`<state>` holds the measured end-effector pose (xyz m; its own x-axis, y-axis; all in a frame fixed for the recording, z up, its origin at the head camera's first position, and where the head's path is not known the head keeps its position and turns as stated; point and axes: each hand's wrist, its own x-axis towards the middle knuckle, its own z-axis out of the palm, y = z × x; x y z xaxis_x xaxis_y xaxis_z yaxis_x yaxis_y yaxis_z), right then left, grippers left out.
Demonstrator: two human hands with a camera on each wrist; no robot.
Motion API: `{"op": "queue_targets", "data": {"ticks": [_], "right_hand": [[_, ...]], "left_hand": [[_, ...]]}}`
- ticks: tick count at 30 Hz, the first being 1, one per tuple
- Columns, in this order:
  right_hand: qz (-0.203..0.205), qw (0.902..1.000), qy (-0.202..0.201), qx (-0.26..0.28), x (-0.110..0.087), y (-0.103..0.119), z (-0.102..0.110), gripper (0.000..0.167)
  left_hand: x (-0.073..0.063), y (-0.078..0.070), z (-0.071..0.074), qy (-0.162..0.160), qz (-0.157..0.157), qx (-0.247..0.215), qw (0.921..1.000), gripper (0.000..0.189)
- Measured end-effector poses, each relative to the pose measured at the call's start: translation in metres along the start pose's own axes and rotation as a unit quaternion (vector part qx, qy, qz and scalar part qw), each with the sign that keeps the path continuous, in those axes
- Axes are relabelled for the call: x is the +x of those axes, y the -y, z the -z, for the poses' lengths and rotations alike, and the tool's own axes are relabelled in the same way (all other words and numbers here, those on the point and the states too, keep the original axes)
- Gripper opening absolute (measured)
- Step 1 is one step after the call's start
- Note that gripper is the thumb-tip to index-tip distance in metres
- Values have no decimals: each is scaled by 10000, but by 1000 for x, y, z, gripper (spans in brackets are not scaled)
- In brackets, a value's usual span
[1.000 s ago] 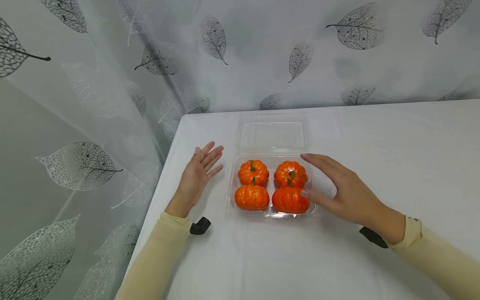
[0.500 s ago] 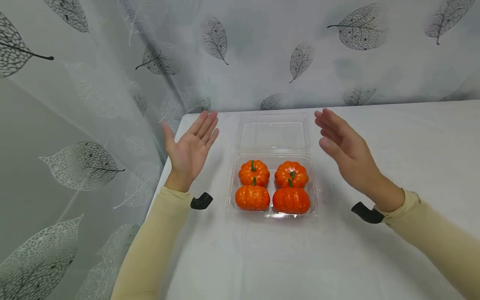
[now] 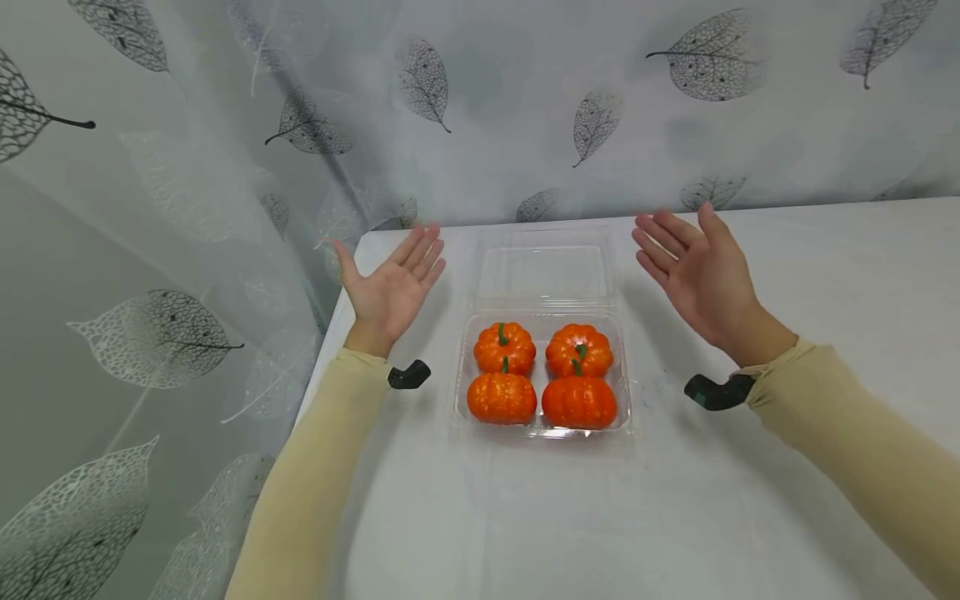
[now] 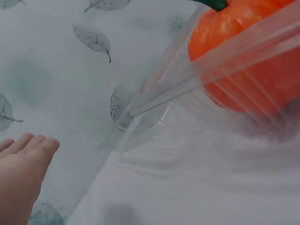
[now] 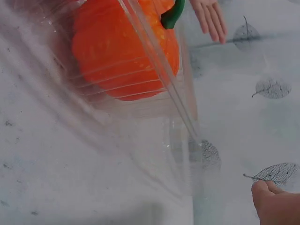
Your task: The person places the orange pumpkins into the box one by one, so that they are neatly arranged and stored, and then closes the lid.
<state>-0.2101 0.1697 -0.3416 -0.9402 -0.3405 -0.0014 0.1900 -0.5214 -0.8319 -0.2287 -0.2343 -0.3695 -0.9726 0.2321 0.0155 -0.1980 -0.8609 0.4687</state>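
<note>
A clear plastic clamshell box (image 3: pixel 540 323) lies with its lid (image 3: pixel 543 267) folded back on the table. Several small orange pumpkins with green stems sit inside it, among them a front right pumpkin (image 3: pixel 579 403) and a front left pumpkin (image 3: pixel 502 398). Left of the box, apart from it, my left hand (image 3: pixel 392 293) is raised with the palm up and the fingers straight. My right hand (image 3: pixel 705 279) is held to the right of the lid, palm showing, fingers straight. Neither hand touches anything. Each wrist view shows a pumpkin (image 4: pixel 239 61) through the box's clear wall.
A white cloth covers the table (image 3: pixel 555 517). Behind it and along its left side hangs a pale curtain (image 3: pixel 510 108) printed with grey leaves. Black curved pieces (image 3: pixel 409 375) stick out at both wrists.
Both hands have moved up and away from the box, the right one leaving the front right pumpkin. The right hand has since turned its palm into view. Box and pumpkins stay put.
</note>
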Motion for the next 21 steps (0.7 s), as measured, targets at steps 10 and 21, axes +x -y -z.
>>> {"op": "queue_targets", "data": {"ticks": [10, 21], "right_hand": [[-920, 9787, -208, 1823, 17, -25, 38, 102], [-1597, 9540, -410, 2503, 28, -47, 56, 111]], "left_hand": [[16, 10, 33, -532, 479, -949, 9929, 120], [17, 18, 47, -652, 1064, -715, 9896, 125]]}}
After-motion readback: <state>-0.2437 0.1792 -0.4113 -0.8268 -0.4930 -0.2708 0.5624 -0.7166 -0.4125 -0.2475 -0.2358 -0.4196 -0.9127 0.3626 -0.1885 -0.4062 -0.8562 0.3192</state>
